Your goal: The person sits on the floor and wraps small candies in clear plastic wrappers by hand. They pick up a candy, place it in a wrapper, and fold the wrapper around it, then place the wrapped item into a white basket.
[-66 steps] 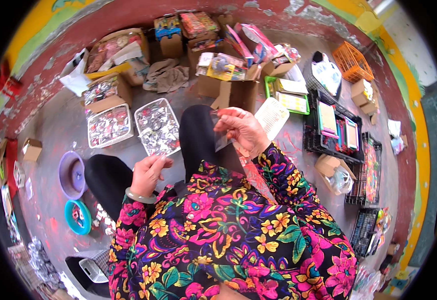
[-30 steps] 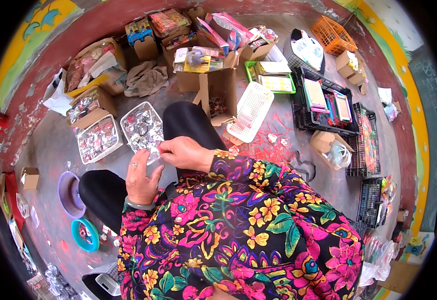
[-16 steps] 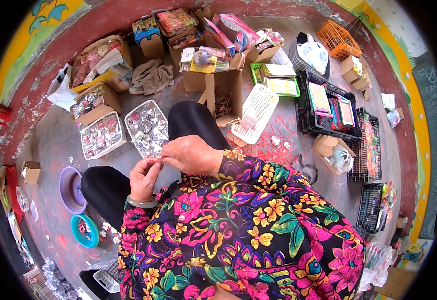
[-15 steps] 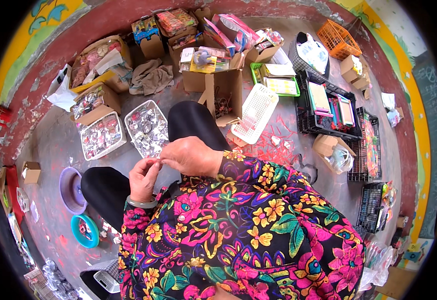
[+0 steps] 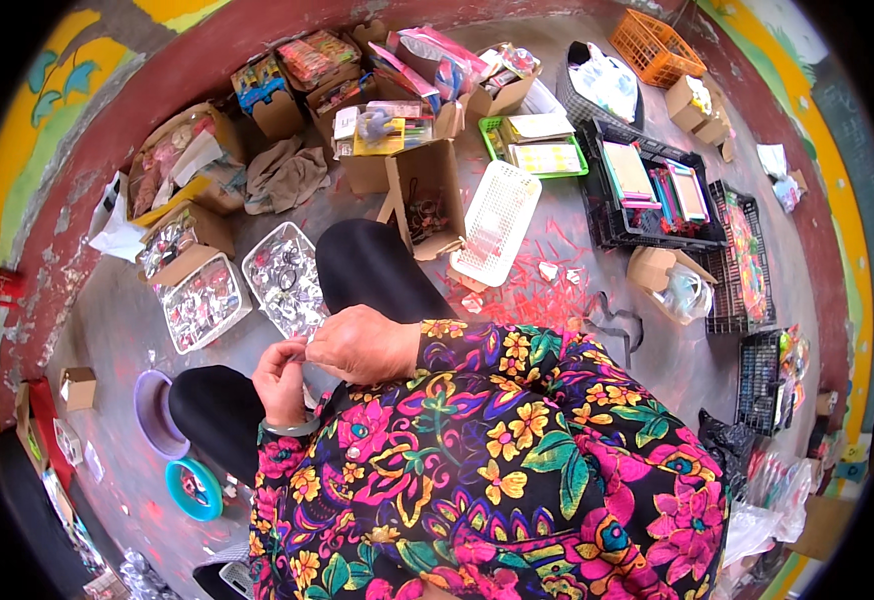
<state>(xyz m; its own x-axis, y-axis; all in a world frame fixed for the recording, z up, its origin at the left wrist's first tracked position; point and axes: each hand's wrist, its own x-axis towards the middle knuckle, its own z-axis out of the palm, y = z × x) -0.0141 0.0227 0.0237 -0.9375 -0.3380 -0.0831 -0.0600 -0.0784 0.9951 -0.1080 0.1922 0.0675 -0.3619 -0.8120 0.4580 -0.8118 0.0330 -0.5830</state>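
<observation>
My left hand [image 5: 281, 383] and my right hand [image 5: 365, 345] meet in front of my body, fingertips pinched together. Something tiny and whitish seems to be between them, too small to name. A bangle circles my left wrist. Just beyond the hands is a white basket [image 5: 275, 262] of small items in clear wrapping, with some dark rings on top. Beside it sits another white basket [image 5: 238, 325], also full of small wrapped pieces. My right knee is close to the first basket.
An open cardboard box [image 5: 429, 165] and a white perforated tray [image 5: 497, 228] lie ahead. A purple basin [image 5: 144, 405] and a turquoise tub [image 5: 169, 492] stand at left. On the right is a black crate [image 5: 597, 222]. Red scraps [image 5: 547, 262] litter the floor.
The view has turned and shifted slightly, so the surroundings sit differently. Both hands stay together, fingertips still pinched, with the right hand slightly lower over the left.
</observation>
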